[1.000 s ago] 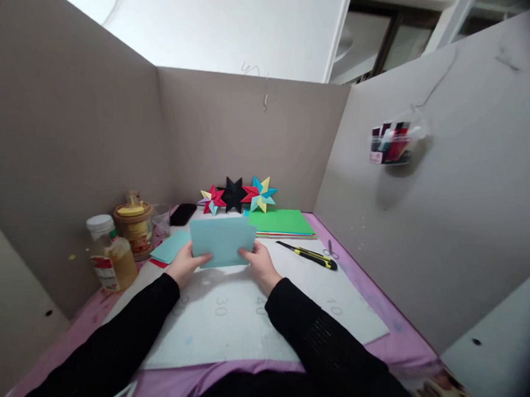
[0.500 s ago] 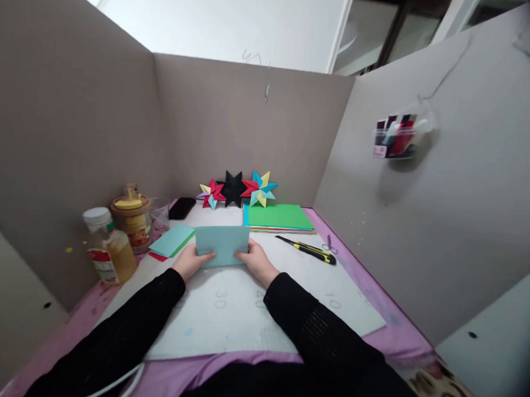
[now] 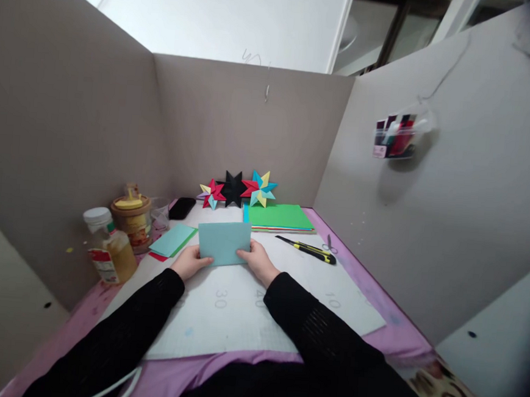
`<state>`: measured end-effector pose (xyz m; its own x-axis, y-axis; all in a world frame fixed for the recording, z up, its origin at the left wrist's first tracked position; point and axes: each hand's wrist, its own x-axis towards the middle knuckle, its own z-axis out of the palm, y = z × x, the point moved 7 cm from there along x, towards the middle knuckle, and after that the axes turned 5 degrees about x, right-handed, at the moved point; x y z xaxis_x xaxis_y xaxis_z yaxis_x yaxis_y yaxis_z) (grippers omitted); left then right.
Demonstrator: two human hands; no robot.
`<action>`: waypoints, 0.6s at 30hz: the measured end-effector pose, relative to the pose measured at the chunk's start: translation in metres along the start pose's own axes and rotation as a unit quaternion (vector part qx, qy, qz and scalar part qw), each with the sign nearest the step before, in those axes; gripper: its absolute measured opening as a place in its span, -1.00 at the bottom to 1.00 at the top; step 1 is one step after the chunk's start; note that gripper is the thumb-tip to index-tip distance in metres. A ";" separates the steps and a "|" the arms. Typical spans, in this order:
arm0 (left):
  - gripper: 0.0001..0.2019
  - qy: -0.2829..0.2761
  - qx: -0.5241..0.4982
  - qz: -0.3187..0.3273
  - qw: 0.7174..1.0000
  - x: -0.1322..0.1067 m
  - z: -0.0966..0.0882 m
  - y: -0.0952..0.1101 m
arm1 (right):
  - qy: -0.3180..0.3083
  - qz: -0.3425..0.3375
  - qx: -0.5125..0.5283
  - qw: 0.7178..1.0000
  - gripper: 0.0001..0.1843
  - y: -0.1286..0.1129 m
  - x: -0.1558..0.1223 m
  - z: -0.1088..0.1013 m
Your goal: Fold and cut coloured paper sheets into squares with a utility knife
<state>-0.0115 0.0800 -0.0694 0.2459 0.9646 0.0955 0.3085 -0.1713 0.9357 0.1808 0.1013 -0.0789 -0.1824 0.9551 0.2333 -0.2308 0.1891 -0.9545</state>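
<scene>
Now | left hand (image 3: 190, 260), right hand (image 3: 255, 260) both pinch blue sheet (image 3: 223, 243) | knife (image 3: 307, 249) right | paper stack (image 3: 279, 216) behind

We hold the light blue sheet (image 3: 223, 243) between our left hand (image 3: 189, 261) and right hand (image 3: 256, 260); it is thin, smooth, matt paper. Beneath it lies a white mat (image 3: 246, 325), matt, with faint grey print, and over the surface a pink cloth (image 3: 403, 341) that looks soft and slightly rumpled. Our sleeves (image 3: 310, 324) are black knit cloth, with an open ribbed weave on the right forearm. The partition walls (image 3: 68, 134) look like matt grey board. The folded stars (image 3: 236, 189) and the stack topped by a green sheet (image 3: 279, 216) are matt paper. The knife (image 3: 307, 249) has a yellow and black plastic body. The bottle (image 3: 109, 253) is clear and glossy, with a white cap.
</scene>
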 end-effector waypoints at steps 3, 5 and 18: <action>-0.56 0.010 -0.017 0.001 1.000 -0.002 0.002 0.005 | 0.022 -0.007 0.003 1.000 -0.62 -0.003 -0.001 -0.001; -0.54 0.016 -0.052 0.000 0.999 -0.004 0.004 0.008 | 0.029 -0.015 0.021 0.999 -0.60 -0.008 -0.002 -0.001; -0.46 0.071 -0.204 -0.076 0.973 -0.015 0.014 0.014 | 0.051 0.073 0.050 0.995 -0.69 -0.005 -0.007 0.003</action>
<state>0.0016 0.0607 -0.0626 0.0876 0.9955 -0.0356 -0.0659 0.0415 0.9970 0.1805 0.0927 -0.0751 -0.1235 0.9899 0.0692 -0.3045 0.0285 -0.9521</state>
